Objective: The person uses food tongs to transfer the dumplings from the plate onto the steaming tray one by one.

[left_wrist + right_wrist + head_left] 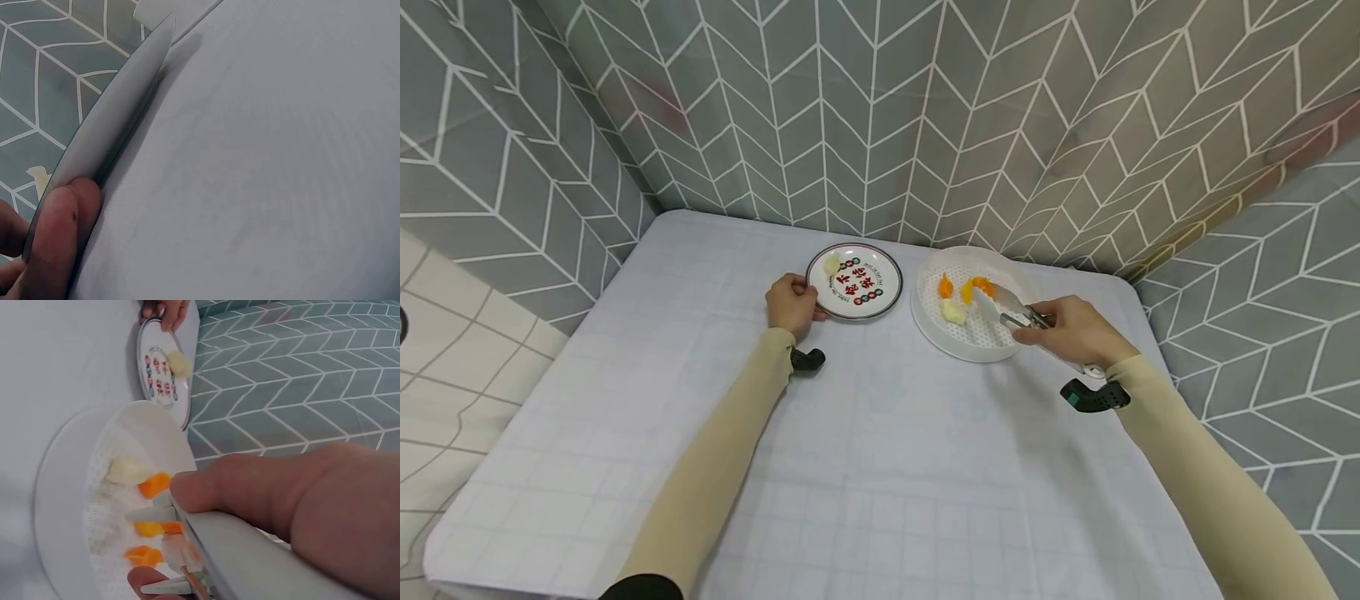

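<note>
Left hand (790, 306) grips plate (891, 282), one pale piece (832, 264) at ten o'clock; right hand (1072, 330) grips tongs (1015, 307) over tray (929, 326), where orange pieces (945, 287) and a pale one (953, 312) seem left.

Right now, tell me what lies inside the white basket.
Inside the white basket are orange pieces and a pale yellow piece. The right hand and its tongs cover part of the basket; whatever lies beneath them cannot be seen.

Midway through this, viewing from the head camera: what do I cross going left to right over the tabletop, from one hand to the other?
Left hand → printed plate → round white tray → right hand.
</note>
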Available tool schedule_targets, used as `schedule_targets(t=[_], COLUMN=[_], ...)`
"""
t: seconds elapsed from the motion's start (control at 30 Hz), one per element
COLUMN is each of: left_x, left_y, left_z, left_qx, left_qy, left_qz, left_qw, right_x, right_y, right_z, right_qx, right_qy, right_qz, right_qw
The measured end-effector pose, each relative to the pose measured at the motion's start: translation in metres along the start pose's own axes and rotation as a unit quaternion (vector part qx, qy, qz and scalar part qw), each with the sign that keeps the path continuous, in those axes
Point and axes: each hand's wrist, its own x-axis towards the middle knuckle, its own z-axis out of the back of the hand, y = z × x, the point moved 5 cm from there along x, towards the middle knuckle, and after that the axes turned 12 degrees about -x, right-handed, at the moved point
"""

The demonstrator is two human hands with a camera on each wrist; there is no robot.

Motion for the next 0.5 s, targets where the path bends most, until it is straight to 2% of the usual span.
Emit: schedule_targets(t=[0.3,0.5], left_x=[0.001,0.003], left_y=[0.002,0.003], left_z=[0.000,0.000], left_qx=[0.002,0.002], left_qy=[0.001,-0.002], left_qz=[0.003,0.000], left_qw=[1.0000,1.0000], right_x=[-0.003,0.001], right_y=[-0.012,-0.013], right_z=[-0.011,-0.013], right_qx=[0.020,0.017], right_qy=[0.034,0.048], right_qz=[0.001,0.017], right_qw=[0.9992,0.9986])
